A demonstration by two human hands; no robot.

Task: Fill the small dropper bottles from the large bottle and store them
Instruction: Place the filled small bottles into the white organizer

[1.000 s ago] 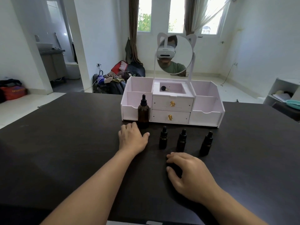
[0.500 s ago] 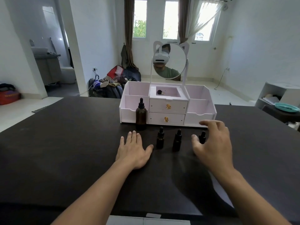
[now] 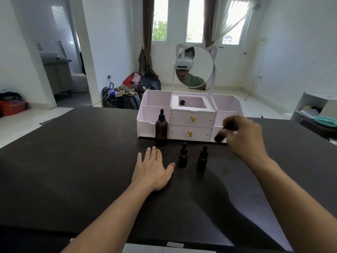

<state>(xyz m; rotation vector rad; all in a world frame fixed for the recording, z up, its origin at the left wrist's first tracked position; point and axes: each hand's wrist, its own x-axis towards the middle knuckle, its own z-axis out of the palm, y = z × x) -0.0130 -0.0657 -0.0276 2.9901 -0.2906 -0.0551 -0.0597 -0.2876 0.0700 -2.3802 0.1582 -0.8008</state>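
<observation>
**Right hand lifts a small bottle off the counter**

The right hand [image 3: 242, 137] is up off the dark counter [image 3: 73, 161], in front of the organizer's right end. Its fingers [image 3: 230, 123] curl round a small dropper bottle [image 3: 221, 134], which hangs tilted and blurred, its lower end just over the organizer's front edge. Which end is the cap I cannot tell.

The left hand [image 3: 153, 168] lies flat on the counter, palm down, fingers straight and slightly spread, holding nothing. Its thumb points toward the nearer of the two small bottles on the counter, close to it; whether they touch I cannot tell.

Those two bottles, the left one [image 3: 182, 157] and the right one [image 3: 202, 158], stand upright side by side near the middle of the counter, apart from each other. The large bottle [image 3: 161, 127], amber with a black dropper top, stands upright just beyond the left hand's fingertips, right against the front of the white organizer [image 3: 145, 114], by its left compartment.

The organizer sits toward the far edge of the counter. It has two drawers [image 3: 191, 126] with gold knobs, and a round mirror [image 3: 195, 66] with cat ears rises above it. A small dark thing [image 3: 182, 102] lies in the top middle tray.
</observation>
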